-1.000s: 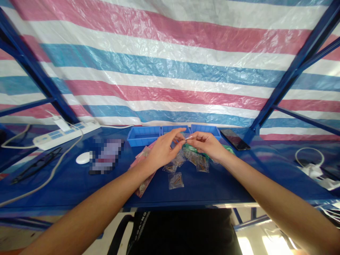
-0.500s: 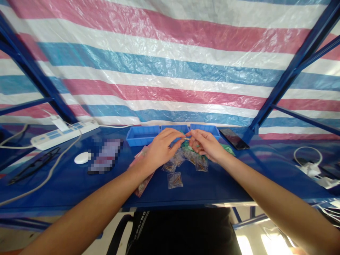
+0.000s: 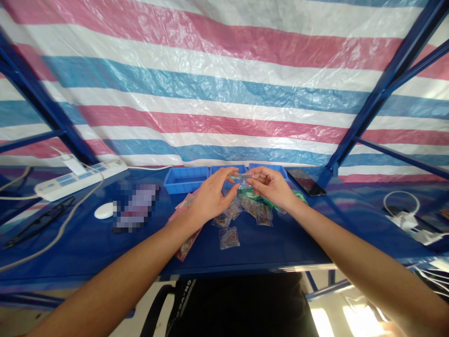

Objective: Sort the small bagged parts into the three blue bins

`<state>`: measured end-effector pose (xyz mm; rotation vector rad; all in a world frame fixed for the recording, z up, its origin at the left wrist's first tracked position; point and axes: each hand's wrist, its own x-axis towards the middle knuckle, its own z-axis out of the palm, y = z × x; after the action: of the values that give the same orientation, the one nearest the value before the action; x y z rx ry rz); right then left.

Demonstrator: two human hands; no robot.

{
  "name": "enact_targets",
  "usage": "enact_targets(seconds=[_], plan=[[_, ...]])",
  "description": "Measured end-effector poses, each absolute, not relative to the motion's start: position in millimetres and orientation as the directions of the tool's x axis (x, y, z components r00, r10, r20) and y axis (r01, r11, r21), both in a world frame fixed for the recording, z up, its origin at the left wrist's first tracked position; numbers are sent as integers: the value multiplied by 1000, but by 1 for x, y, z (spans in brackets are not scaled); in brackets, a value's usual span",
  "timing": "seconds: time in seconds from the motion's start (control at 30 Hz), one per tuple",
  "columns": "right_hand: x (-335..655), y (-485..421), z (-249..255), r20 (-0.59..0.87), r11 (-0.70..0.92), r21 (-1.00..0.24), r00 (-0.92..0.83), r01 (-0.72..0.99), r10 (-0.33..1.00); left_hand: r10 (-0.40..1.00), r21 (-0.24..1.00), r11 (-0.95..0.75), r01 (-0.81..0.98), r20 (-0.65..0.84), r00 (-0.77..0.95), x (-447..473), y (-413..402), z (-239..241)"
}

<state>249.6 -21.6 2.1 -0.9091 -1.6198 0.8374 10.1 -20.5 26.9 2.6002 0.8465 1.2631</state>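
A small clear plastic bag is pinched in the fingers of my right hand, above the middle of the table; its contents are too small to make out. My left hand faces it from the left, thumb and fingers apart around a gap at the bag's edge. Whether the left fingertips touch the plastic I cannot tell. Below both hands lie several clear bags of brass-coloured screw-like pieces, one bag lying nearest me. Green plastic bags are partly hidden under my right hand, and pink plastic packaging under my left forearm.
Blue trays line the back of the blue table. A dark phone lies right of them. On the left are a power strip, a white oval object, glasses and a cable. Blue frame posts flank the striped sheet.
My left thumb and fingers have spread from their pinch near the small piece between the hands. The clear bag now shows in my right fingers. The whole view has shifted slightly.
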Motion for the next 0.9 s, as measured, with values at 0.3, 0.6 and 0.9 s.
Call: enact_targets(seconds=[0.3, 0.6, 0.9], plan=[[311, 10, 5, 775, 419, -277, -57, 865, 629, 489, 213, -849, 484, 665, 565, 3, -13, 29], [282, -8, 7, 703, 676, -318, -313, 665, 639, 498, 181, -838, 514, 637, 588, 1, -5, 27], [248, -23, -3, 454, 834, -283, -700, 473, 551, 476, 166, -852, 496, 639, 604, 4, -3, 20]])
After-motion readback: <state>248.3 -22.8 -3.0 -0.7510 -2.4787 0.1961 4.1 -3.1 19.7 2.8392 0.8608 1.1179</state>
